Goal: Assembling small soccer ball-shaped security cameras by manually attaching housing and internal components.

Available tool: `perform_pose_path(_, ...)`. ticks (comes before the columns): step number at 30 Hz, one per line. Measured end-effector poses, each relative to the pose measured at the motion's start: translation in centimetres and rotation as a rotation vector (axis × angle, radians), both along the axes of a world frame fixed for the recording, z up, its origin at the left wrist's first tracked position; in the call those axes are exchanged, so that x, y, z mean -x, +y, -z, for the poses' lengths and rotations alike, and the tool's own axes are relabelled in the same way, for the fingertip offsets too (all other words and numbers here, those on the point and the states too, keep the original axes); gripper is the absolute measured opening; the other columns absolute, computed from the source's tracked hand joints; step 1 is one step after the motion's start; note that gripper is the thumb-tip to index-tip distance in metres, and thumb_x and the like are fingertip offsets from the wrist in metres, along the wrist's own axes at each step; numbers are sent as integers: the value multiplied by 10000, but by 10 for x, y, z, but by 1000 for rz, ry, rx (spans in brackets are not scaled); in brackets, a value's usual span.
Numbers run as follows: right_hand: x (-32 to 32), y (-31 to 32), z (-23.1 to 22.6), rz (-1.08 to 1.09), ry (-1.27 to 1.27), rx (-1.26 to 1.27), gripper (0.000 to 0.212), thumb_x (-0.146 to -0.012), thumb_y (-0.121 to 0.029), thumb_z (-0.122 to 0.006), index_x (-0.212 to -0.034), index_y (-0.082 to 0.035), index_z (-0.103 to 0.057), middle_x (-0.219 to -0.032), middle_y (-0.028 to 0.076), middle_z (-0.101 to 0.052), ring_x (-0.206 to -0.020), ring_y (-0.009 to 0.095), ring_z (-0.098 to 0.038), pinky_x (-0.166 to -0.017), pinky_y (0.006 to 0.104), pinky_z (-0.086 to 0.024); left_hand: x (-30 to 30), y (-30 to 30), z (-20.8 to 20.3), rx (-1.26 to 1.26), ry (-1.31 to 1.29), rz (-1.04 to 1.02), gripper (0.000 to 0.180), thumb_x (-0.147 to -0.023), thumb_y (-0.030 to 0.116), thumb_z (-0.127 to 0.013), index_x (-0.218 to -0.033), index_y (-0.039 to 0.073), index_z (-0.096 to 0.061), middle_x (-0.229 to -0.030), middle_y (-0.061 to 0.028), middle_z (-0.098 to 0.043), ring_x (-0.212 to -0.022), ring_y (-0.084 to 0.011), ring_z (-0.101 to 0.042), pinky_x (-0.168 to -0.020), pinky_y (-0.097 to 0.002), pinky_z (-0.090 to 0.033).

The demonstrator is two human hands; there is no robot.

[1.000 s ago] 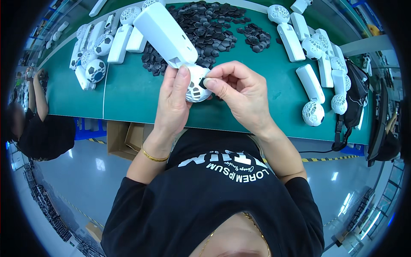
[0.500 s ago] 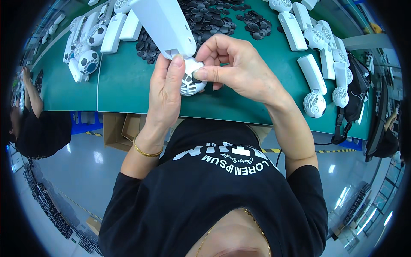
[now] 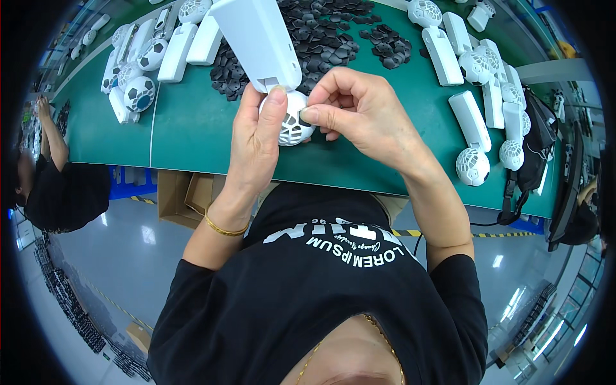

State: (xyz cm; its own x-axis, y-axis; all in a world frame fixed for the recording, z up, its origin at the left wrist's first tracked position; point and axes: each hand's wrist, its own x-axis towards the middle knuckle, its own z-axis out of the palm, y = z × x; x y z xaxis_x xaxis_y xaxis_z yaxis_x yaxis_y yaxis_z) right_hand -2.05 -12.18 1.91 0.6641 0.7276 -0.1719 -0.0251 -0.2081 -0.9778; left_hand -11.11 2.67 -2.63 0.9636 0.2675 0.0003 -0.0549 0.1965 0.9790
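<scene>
My left hand (image 3: 254, 147) grips a white device at the joint between its long boxy body (image 3: 260, 42) and its round, football-patterned head (image 3: 294, 132). The body points away from me, tilted to the left; the head has open, slotted cells and is nearest me. Against the head's right side, my right hand (image 3: 369, 112) pinches a small black piece (image 3: 304, 118) between thumb and forefinger, its other fingers curled. The fingers hide most of this piece, so how far it sits in the head cannot be seen. Beyond both hands lies a heap of loose black pieces (image 3: 321, 48).
On the green table (image 3: 192, 128), white ball-headed devices (image 3: 176, 51) lie in a group at left, more (image 3: 471, 122) at right. A smaller heap of black pieces (image 3: 390, 48) lies farther back. A black bag (image 3: 539, 128) rests at the right edge; a cardboard box (image 3: 172, 199) stands below.
The whole view has shifted slightly, so table and hands appear a little lower. My right thumb and forefinger remain at the ball's side, and my left hand keeps its hold.
</scene>
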Motion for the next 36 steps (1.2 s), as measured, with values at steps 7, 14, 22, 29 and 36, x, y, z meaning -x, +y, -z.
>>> perform_pose_path(7, 3, 4, 8, 60, -37, -58, 154, -840, -123, -719, -846, -30, -597, -734, 7, -619, -632, 46, -560, -543, 196, -454, 0, -3, 0, 40, -17, -22, 374, -1036, 300, -337, -1281, 27, -407, -1013, -87, -601, -833, -140, -642, -666, -284, -566)
perform_pose_path(14, -13, 2, 24, -62, -1, -54, 252, -819, -233, -748, -863, -39, -595, -761, -10, -602, -673, 47, -547, -565, 199, -447, 3, 0, -6, -148, -30, -67, 381, -1031, 311, -349, -1260, 13, -410, -994, -101, -610, -818, -148, -647, -655, -286, -573)
perform_pose_path(22, -11, -46, 56, 210, -207, 138, 135, -877, -139, -658, -953, -27, -656, -794, -8, -614, -669, 65, -525, -595, 216, -442, 5, 25, -22, 222, -51, -120, 384, -1018, 336, -390, -1222, 14, -441, -980, -114, -614, -828, -196, -658, -681, -390, -601)
perform_pose_path(29, 7, -40, 51, -13, -775, 144, 170, -812, -88, -684, -980, -62, -682, -852, 71, -604, -750, 214, -597, -633, 317, -485, 7, 26, -15, 240, 2, -131, 392, -1015, 366, -389, -1141, 5, -477, -986, -119, -617, -859, -207, -654, -714, -420, -597)
perform_pose_path(36, -3, -37, 47, -167, -975, 181, 109, -793, -73, -693, -883, -29, -649, -808, 78, -606, -703, 252, -610, -606, 339, -491, 2, 18, -15, 422, -22, -118, 372, -1009, 340, -428, -1131, -5, -492, -1003, -127, -623, -894, -228, -657, -813, -499, -575)
